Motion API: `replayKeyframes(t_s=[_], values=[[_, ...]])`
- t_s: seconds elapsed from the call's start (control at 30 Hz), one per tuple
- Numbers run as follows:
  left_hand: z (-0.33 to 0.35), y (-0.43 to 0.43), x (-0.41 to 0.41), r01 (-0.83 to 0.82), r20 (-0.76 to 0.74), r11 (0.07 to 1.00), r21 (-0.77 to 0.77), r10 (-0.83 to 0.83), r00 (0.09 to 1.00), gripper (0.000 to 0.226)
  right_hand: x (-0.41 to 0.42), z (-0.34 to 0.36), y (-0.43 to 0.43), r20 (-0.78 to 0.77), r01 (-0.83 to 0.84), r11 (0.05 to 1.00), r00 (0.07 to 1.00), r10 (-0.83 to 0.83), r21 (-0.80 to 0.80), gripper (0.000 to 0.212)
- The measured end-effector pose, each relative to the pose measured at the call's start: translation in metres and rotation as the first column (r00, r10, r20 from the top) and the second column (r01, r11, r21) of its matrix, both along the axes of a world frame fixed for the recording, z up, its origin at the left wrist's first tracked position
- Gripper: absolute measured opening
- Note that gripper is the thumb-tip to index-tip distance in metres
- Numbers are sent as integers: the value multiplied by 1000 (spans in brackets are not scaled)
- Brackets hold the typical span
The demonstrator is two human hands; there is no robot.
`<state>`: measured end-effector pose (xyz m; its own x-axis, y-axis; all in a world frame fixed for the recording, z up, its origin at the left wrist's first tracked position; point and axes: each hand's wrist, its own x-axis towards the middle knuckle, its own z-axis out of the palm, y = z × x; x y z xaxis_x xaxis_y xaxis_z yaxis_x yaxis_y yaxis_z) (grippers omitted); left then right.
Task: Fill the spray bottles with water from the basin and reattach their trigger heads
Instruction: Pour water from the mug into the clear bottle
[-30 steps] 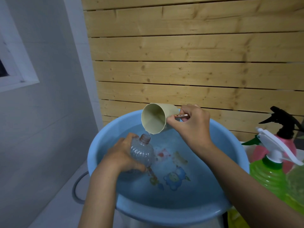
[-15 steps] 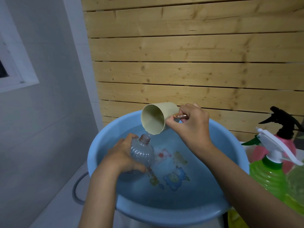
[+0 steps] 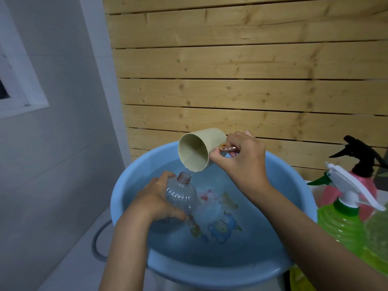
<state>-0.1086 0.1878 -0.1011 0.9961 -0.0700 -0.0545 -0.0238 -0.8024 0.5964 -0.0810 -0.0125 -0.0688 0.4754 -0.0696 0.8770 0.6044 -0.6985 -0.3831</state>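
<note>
The clear bottle (image 3: 181, 197) sat tilted over the left side of the basin (image 3: 134, 185), neck pointing up and a bit right, no trigger head on. Left hand (image 3: 156, 199) was wrapped round its body. Right hand (image 3: 239, 157) gripped the cup (image 3: 196, 151) handle, tipping water into the neck. Basin held water. Green bottle (image 3: 342, 223) and pink bottle (image 3: 366, 185) stood just right of it.

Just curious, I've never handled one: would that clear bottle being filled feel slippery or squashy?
Probably slippery: the clear bottle looks dipped in the water-filled basin. Likely squashy: thin ribbed plastic. It should get heavier as the cup pours.
</note>
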Motion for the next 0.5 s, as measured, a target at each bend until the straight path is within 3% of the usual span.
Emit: replayKeyframes(t_s=[0.5], values=[[-1, 0, 0, 1, -22, 999, -46, -2, 1000, 83, -1, 1, 3, 63, -9, 999, 998, 12, -35, 34]])
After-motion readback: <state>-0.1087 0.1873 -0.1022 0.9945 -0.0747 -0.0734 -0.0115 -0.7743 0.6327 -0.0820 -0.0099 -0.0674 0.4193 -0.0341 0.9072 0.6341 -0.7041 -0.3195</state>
